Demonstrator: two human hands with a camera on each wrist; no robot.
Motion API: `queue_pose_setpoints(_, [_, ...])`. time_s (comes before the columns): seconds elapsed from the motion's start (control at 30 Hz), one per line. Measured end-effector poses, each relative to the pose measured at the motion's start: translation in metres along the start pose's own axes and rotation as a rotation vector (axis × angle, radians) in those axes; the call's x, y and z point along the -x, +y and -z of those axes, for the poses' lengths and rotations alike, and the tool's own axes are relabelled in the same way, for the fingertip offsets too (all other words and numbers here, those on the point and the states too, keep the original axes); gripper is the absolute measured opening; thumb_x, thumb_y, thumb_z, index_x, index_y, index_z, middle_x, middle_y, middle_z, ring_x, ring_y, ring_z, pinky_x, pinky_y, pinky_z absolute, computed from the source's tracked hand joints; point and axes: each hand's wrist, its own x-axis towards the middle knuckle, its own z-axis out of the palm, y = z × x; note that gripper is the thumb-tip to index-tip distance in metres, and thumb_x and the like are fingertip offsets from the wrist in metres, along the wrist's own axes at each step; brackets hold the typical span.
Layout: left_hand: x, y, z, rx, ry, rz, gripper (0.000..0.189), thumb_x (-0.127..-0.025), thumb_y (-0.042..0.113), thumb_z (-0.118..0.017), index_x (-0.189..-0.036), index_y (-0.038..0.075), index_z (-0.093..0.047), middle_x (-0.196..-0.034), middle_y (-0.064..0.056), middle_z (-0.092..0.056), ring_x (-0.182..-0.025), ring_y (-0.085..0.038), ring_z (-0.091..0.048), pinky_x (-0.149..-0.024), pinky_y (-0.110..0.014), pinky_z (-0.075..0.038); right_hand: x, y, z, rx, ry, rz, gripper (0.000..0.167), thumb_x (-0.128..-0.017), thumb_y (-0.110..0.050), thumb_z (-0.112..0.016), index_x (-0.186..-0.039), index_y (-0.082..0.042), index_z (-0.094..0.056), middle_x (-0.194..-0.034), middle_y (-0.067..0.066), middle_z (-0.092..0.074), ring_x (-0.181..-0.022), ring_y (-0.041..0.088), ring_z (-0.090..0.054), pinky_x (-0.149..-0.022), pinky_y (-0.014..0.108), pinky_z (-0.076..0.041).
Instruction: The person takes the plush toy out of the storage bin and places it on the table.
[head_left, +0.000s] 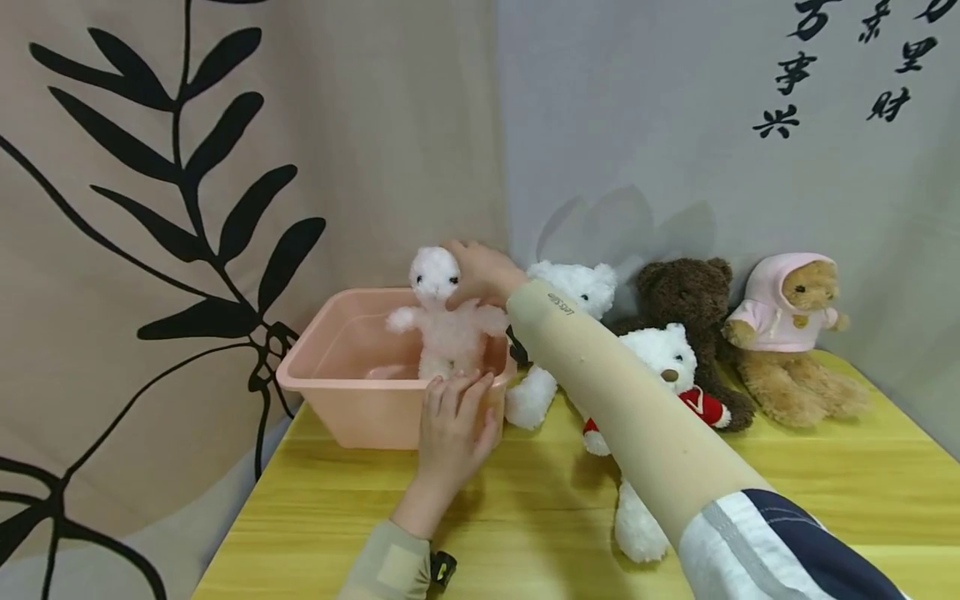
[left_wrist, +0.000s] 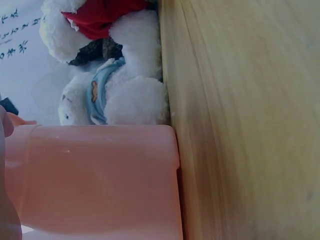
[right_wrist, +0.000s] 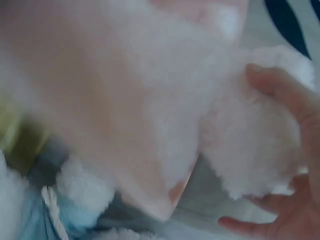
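Note:
A pale pink plush toy (head_left: pixel 453 337) is upright over the right end of a pink plastic basin (head_left: pixel 360 417), facing me with its arms spread. My right hand (head_left: pixel 486 273) grips its head from behind and the side; in the right wrist view the thumb (right_wrist: pixel 280 87) presses into the fluffy head (right_wrist: pixel 255 135). My left hand (head_left: pixel 456 429) rests against the basin's front wall near the right corner. Its fairly straight fingers reach the rim, just in front of the toy's legs. In the left wrist view only a sliver of that hand shows beside the basin wall (left_wrist: pixel 100 175).
Right of the basin sits a white bear (head_left: pixel 581 285) in blue, partly behind my forearm. Beyond are a white bear (head_left: pixel 656 354) in red, a dark brown bear (head_left: pixel 686 292) and a tan bear (head_left: pixel 798 392) in a pink hoodie. All share the wooden table (head_left: pixel 825 508), with curtains behind.

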Motion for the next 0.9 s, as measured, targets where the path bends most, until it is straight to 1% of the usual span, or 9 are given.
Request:
queue_pose_setpoints(0.1, [-0.001,0.000,-0.001,0.002,0.016,-0.013,0.044,-0.077,0.017,-0.062,-0.120,0.005,-0.062,-0.118,-0.012,-0.058,-0.104,-0.034,-0.051,-0.094,-0.052,-0.038,0.000,0.004,0.004,-0.033,0.046,0.040,0.098,-0.070,-0.035,-0.084,-0.151,-0.025,-0.030,-0.147,0.007,-0.040,-0.128,0.026,-0.044,-0.098,0.043,-0.042])
queue_pose_setpoints(0.2, [-0.001,0.001,-0.001,0.009,0.026,-0.019,0.044,-0.077,0.016,-0.061,-0.119,0.005,-0.062,-0.117,-0.013,-0.058,-0.104,-0.034,-0.052,-0.092,-0.053,-0.039,0.002,0.006,0.010,-0.067,0.118,0.078,0.095,-0.071,-0.035,-0.083,-0.151,-0.024,-0.032,-0.145,0.007,-0.040,-0.125,0.025,-0.045,-0.097,0.042,-0.042])
queue_pose_setpoints(0.33, [-0.001,0.000,0.000,0.016,0.013,-0.002,0.043,-0.079,0.017,-0.060,-0.120,0.005,-0.062,-0.117,-0.013,-0.058,-0.106,-0.034,-0.051,-0.093,-0.052,-0.038,0.005,0.006,0.027,-0.127,0.239,0.113,0.092,-0.070,-0.033,-0.081,-0.149,-0.025,-0.034,-0.144,0.006,-0.040,-0.124,0.024,-0.046,-0.096,0.041,-0.042])
queue_pose_setpoints(0.43, [0.001,0.001,0.001,0.019,0.012,0.002,0.041,-0.080,0.017,-0.059,-0.120,0.005,-0.062,-0.117,-0.013,-0.058,-0.105,-0.034,-0.052,-0.093,-0.051,-0.038,0.012,0.007,0.045,-0.189,0.322,0.135,0.091,-0.069,-0.027,-0.081,-0.148,-0.023,-0.036,-0.141,0.005,-0.040,-0.123,0.022,-0.045,-0.098,0.040,-0.041])
queue_pose_setpoints(0.53, [0.003,0.004,0.000,0.027,0.014,-0.004,0.041,-0.080,0.017,-0.059,-0.119,0.005,-0.063,-0.116,-0.013,-0.059,-0.106,-0.035,-0.052,-0.092,-0.051,-0.038,0.025,0.015,0.069,-0.247,0.407,0.157,0.091,-0.069,-0.021,-0.083,-0.147,-0.018,-0.037,-0.139,0.007,-0.040,-0.123,0.022,-0.045,-0.101,0.037,-0.040])
queue_pose_setpoints(0.63, [0.005,0.006,-0.002,0.036,0.010,-0.002,0.041,-0.081,0.017,-0.060,-0.120,0.005,-0.062,-0.117,-0.013,-0.058,-0.108,-0.036,-0.052,-0.094,-0.051,-0.037,0.042,0.025,0.101,-0.274,0.498,0.186,0.089,-0.067,-0.015,-0.083,-0.145,-0.015,-0.039,-0.136,0.009,-0.041,-0.120,0.023,-0.045,-0.100,0.034,-0.039])
queue_pose_setpoints(0.7, [0.005,0.005,-0.002,0.041,0.011,0.005,0.042,-0.080,0.016,-0.059,-0.121,0.005,-0.062,-0.118,-0.013,-0.058,-0.109,-0.037,-0.052,-0.095,-0.051,-0.036,0.055,0.031,0.124,-0.267,0.552,0.208,0.088,-0.067,-0.013,-0.083,-0.144,-0.013,-0.040,-0.135,0.010,-0.043,-0.118,0.023,-0.045,-0.100,0.032,-0.038])
queue_pose_setpoints(0.77, [0.004,0.004,-0.002,0.045,0.019,0.009,0.043,-0.079,0.016,-0.059,-0.121,0.005,-0.062,-0.118,-0.014,-0.058,-0.108,-0.037,-0.052,-0.095,-0.051,-0.036,0.070,0.037,0.147,-0.236,0.600,0.230,0.086,-0.067,-0.013,-0.082,-0.142,-0.011,-0.041,-0.134,0.010,-0.044,-0.117,0.022,-0.044,-0.099,0.030,-0.037])
queue_pose_setpoints(0.9, [-0.001,0.001,-0.001,0.052,0.026,-0.001,0.045,-0.078,0.015,-0.058,-0.122,0.004,-0.061,-0.120,-0.014,-0.058,-0.105,-0.037,-0.051,-0.093,-0.051,-0.036,0.107,0.054,0.192,-0.182,0.662,0.258,0.084,-0.067,-0.009,-0.082,-0.141,-0.007,-0.042,-0.135,0.011,-0.046,-0.119,0.022,-0.043,-0.101,0.027,-0.034])
